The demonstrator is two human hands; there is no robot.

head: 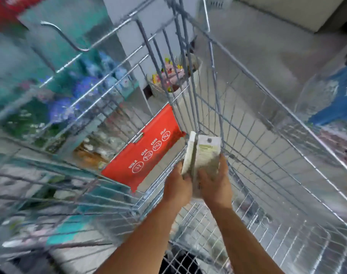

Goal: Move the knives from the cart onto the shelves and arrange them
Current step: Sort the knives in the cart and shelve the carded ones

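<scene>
Both of my hands are inside the wire shopping cart (271,147), holding a small stack of white carded knife packages (204,153) upright. My left hand (177,183) grips the stack's left side and lower edge. My right hand (216,184) grips the right side, fingers curled round the front card. The front card has a hang hole and a pale label near its top. The blades themselves do not show. The picture is blurred by motion.
A red child-seat flap (143,149) with warning icons hangs on the cart's left end. Shelves of blurred blue and green goods (56,107) stand to the left. A white basket of small items (174,80) sits on the floor beyond the cart. Something blue (337,99) lies at the right.
</scene>
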